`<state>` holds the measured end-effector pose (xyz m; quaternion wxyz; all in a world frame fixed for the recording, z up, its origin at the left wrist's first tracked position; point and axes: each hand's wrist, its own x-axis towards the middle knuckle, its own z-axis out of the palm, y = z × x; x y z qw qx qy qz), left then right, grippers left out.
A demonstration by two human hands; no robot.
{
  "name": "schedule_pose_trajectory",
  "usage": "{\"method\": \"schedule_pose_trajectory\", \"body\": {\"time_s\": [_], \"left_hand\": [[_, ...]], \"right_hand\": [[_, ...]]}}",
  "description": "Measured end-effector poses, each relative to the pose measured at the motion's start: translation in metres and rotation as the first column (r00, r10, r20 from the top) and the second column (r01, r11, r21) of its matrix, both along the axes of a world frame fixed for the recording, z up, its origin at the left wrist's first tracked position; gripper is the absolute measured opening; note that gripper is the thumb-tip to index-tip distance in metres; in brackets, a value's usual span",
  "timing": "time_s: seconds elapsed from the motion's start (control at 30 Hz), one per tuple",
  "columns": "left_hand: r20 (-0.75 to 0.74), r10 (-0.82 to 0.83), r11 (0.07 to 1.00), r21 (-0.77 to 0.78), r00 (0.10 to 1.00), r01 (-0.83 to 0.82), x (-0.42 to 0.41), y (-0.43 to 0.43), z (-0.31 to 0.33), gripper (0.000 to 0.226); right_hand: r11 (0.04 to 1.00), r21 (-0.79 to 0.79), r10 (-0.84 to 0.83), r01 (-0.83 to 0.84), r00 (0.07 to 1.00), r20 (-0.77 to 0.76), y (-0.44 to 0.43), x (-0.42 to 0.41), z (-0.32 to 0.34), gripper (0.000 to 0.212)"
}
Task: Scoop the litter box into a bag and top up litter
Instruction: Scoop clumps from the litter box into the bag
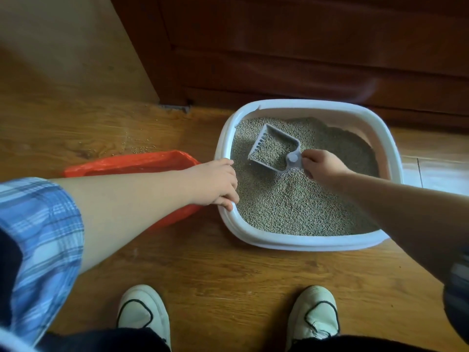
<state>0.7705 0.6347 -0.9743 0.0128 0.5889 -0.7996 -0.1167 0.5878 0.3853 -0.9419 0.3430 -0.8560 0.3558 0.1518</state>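
Far left: blue plaid sleeve (pixel 38 237), pushed up, bare forearm reaching right. Beige wall (pixel 63 47) at upper left. Behind the forearm an orange-red plastic bag (pixel 132 162) lies on the wooden floor (pixel 215 275), mouth open, right up against the left side of the litter box. Part of it is hidden by the arm. Loose grains (pixel 142 148) are scattered on the floor just past the bag.

Bottom centre: two white shoes (pixel 143 313) with black trim, toes toward the box.

Left hand (pixel 215 184) is on the left rim of the litter box (pixel 304 243), fingers curled over the edge into the box, gripping it. The box is white, rounded-rectangular, and sits on the floor in front of a dark wooden cabinet (pixel 279 47). It is filled with grey-green pellet litter (pixel 291 207). The surface is uneven, banked higher toward the far right wall.

Grey slotted scoop (pixel 271 148) is inside the box, in the far-left part, open end pointing far-left, pan loaded with litter, handle end low by the litter surface. Cannot tell whether the pan's underside touches the litter.

Right hand (pixel 322 166) comes in from the right over the box, fingers closed round the scoop's handle, holding it. Its forearm crosses above the box's near-right corner. Dark sleeve (pixel 456 288) at the right edge. Pale tile (pixel 431 174) on the floor just right of the box.
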Motion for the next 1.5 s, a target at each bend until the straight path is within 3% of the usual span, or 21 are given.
{"method": "schedule_pose_trajectory", "body": {"time_s": [0.23, 0.5, 0.57, 0.63, 0.7, 0.87, 0.97, 1.1, 1.23, 1.33, 1.5], "left_hand": [[0.021, 0.014, 0.997, 0.076, 1.000, -0.015, 0.001, -0.002, 0.001, 0.033], [0.045, -0.005, 0.996, 0.091, 0.999, 0.000, 0.001, -0.002, 0.005, 0.033], [0.028, -0.011, 0.998, 0.062, 1.000, 0.009, 0.000, -0.002, 0.004, 0.033], [0.012, -0.012, 0.999, 0.048, 1.000, 0.011, 0.001, -0.002, 0.003, 0.032], [0.002, -0.001, 0.999, 0.049, 1.000, 0.000, 0.001, -0.002, 0.002, 0.032], [-0.005, 0.007, 0.998, 0.058, 1.000, -0.007, 0.000, 0.000, 0.005, 0.033], [-0.011, 0.006, 0.999, 0.055, 1.000, -0.005, 0.000, -0.001, 0.008, 0.033], [-0.008, -0.013, 1.000, 0.016, 1.000, 0.013, 0.002, 0.001, 0.007, 0.034], [-0.045, 0.050, 0.998, 0.031, 0.998, -0.049, 0.004, 0.003, 0.009, 0.050], [-0.039, 0.120, 0.993, 0.005, 0.992, -0.119, 0.010, 0.000, 0.013, 0.049], [0.063, 0.091, 0.996, -0.020, 0.994, -0.090, 0.011, -0.001, 0.004, 0.040]], "right_hand": [[0.993, -0.078, 0.091, -0.087, 0.994, 0.056, -0.002, -0.007, 0.007, 0.027], [0.995, -0.102, 0.040, -0.021, 0.981, 0.189, 0.003, -0.003, 0.008, 0.024], [0.998, 0.001, -0.067, 0.068, 0.977, 0.203, 0.002, 0.000, 0.007, 0.026], [0.958, 0.240, -0.186, 0.155, 0.976, 0.111, -0.001, 0.004, 0.006, 0.026], [0.933, 0.339, -0.126, 0.125, 0.992, -0.018, -0.003, 0.005, 0.008, 0.023], [0.956, 0.276, -0.082, 0.094, 0.995, -0.057, -0.005, 0.005, 0.007, 0.025], [0.991, 0.134, 0.018, -0.002, 0.992, -0.124, -0.007, 0.006, 0.007, 0.026], [0.976, -0.010, 0.199, -0.217, 0.910, -0.363, -0.017, 0.018, 0.022, 0.024], [0.963, -0.033, 0.197, -0.269, 0.778, -0.597, -0.050, 0.041, 0.054, 0.038], [0.938, -0.182, 0.132, -0.295, 0.791, -0.598, -0.056, 0.050, 0.071, 0.037], [0.916, -0.183, 0.196, -0.357, 0.795, -0.574, -0.038, 0.062, 0.033, 0.022]]}}
